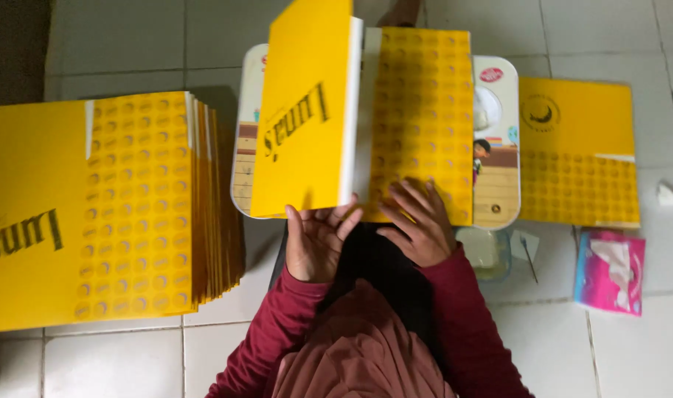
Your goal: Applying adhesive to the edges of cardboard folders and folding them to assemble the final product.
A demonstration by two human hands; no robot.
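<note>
A yellow cardboard sheet (417,118), patterned with rows of circles, lies on a small white illustrated lap table (497,147). One flap of it (307,110), plain yellow with dark lettering, stands folded upward. My left hand (318,239), palm up with fingers spread, supports the lower edge of that raised flap. My right hand (417,221) presses flat on the patterned part, fingers apart. Both arms wear dark red sleeves.
A thick stack of the same yellow folded sheets (93,214) lies on the tiled floor at left. Another flat yellow sheet (578,151) lies right of the table. A pink tissue pack (611,271), a small clear container (487,254) and a white scrap (672,197) lie at right.
</note>
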